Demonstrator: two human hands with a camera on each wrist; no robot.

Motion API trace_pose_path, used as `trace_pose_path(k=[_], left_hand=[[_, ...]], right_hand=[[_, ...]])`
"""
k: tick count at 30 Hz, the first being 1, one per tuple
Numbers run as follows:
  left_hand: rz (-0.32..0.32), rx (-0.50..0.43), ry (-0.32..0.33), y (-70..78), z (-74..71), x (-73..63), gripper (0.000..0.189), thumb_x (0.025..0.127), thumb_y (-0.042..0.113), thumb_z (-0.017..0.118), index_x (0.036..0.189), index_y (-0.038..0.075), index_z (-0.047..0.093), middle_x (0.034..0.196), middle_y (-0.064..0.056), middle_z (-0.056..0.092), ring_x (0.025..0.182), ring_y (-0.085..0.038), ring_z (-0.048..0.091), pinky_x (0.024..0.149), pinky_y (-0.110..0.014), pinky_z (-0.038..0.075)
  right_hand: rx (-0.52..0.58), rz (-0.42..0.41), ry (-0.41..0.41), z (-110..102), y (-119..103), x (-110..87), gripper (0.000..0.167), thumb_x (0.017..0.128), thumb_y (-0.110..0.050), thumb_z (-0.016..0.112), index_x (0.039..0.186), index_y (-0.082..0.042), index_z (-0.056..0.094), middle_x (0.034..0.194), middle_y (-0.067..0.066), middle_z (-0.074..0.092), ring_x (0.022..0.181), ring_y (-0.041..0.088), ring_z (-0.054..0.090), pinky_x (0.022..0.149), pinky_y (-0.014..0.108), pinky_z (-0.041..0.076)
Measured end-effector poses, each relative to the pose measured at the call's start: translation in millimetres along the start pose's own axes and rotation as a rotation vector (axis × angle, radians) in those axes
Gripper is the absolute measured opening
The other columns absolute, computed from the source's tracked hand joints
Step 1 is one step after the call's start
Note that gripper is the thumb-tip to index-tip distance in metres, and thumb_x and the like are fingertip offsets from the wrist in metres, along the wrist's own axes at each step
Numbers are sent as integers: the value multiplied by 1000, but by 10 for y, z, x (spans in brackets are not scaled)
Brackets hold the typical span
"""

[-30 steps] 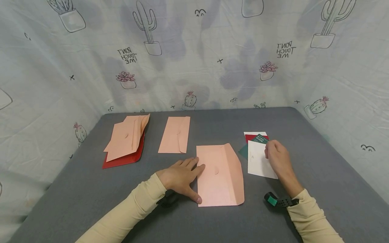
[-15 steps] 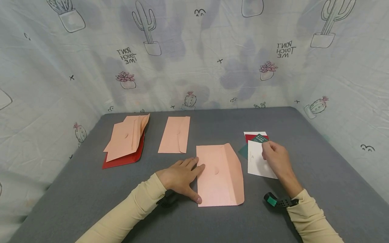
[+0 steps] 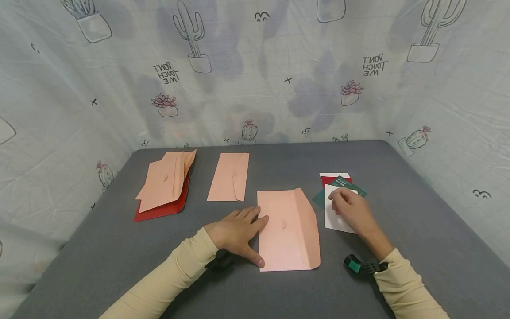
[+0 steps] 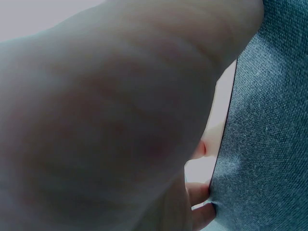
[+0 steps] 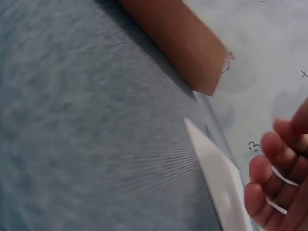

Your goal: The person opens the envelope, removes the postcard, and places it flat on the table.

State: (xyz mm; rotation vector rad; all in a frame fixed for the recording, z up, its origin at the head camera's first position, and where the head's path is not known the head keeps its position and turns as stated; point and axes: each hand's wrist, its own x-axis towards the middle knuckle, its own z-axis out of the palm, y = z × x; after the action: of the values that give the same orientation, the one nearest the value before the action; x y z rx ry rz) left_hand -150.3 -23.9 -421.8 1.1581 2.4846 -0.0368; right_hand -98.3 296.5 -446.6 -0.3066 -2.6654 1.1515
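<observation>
In the head view an envelope, pale pink with its flap (image 3: 310, 235) unfolded to the right, lies on the grey table. My left hand (image 3: 239, 232) rests along its left edge, fingers spread and thumb near the lower corner. The left wrist view is mostly filled by the hand, with a strip of envelope (image 4: 219, 110) beyond. My right hand (image 3: 352, 210) hovers over a white card (image 3: 334, 217), fingers loosely bent with nothing visible between them. Under that card, a green card (image 3: 341, 181) and a red piece (image 3: 326, 180) peek out. The right wrist view shows bent fingers (image 5: 262, 171) above the white card.
At the far left, several pink envelopes (image 3: 157, 190) are piled on a red one (image 3: 159, 212). Another pink envelope (image 3: 229, 177) lies shut behind my left hand. Patterned white cloth (image 3: 255, 75) surrounds the table (image 3: 279, 164).
My right hand has moved left across the white card, and its fingers have loosened. More of the green card shows on the right. The left hand and envelope have stayed put.
</observation>
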Motion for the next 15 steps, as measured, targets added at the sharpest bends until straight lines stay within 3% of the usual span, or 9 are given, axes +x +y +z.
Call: trace_pose_path(k=[5, 11, 15], left_hand=[[3, 2, 1, -7, 0, 0, 115, 72, 73, 76, 161, 20, 27, 171, -11, 17, 158, -28, 20, 125, -49, 24], [7, 11, 5, -1, 0, 1, 115, 72, 73, 76, 161, 20, 27, 170, -12, 18, 158, -28, 20, 125, -49, 25], [8, 4, 4, 2, -3, -1, 115, 72, 73, 77, 161, 20, 28, 170, -12, 18, 158, -29, 20, 125, -49, 25]], right_hand=[[52, -43, -80, 26, -2, 0, 35, 107, -33, 48, 126, -7, 65, 82, 9, 63, 68, 14, 56, 58, 25, 46], [175, -61, -304, 49, -47, -14, 48, 107, -37, 49, 139, -2, 53, 83, 12, 63, 54, 15, 51, 47, 29, 45], [183, -57, -431, 103, -85, -37, 53, 105, -40, 53, 142, -2, 51, 74, 9, 60, 48, 14, 48, 44, 32, 44]])
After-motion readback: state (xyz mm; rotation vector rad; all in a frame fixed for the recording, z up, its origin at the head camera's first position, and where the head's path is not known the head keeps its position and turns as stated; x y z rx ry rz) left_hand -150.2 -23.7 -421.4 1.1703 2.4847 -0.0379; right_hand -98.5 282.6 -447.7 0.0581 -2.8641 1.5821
